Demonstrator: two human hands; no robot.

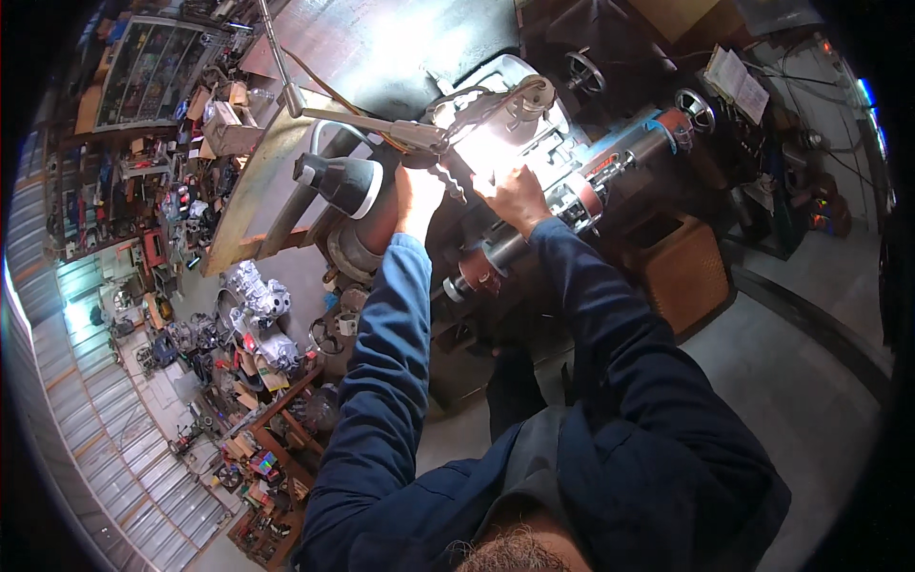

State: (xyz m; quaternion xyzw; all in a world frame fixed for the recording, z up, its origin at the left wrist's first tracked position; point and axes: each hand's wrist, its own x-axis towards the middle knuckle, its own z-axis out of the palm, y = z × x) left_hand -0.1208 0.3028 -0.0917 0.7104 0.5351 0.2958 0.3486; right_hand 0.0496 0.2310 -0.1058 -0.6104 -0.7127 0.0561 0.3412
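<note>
Both my arms in dark blue sleeves reach forward to a metal lathe [572,200]. My left hand [416,197] is by the machine's left end, next to a dark lamp head [348,184]. Its fingers are hidden behind the jointed lamp arm [381,125] and a short twisted metal piece [449,181]. In bright glare, my right hand [517,198] rests over the middle of the lathe with its fingers bent and closed. What lies between those fingers is washed out. A second work lamp [526,107] hangs just beyond the hands, its light falling on the machine.
Handwheels [694,111] stand at the lathe's far right, near an open notebook [736,84]. A tan bin [681,276] sits at right. Left are a wooden-edged board [233,224], silvery machine castings [259,296] and cluttered shelves [143,153]. The lamp arm crosses above my left hand.
</note>
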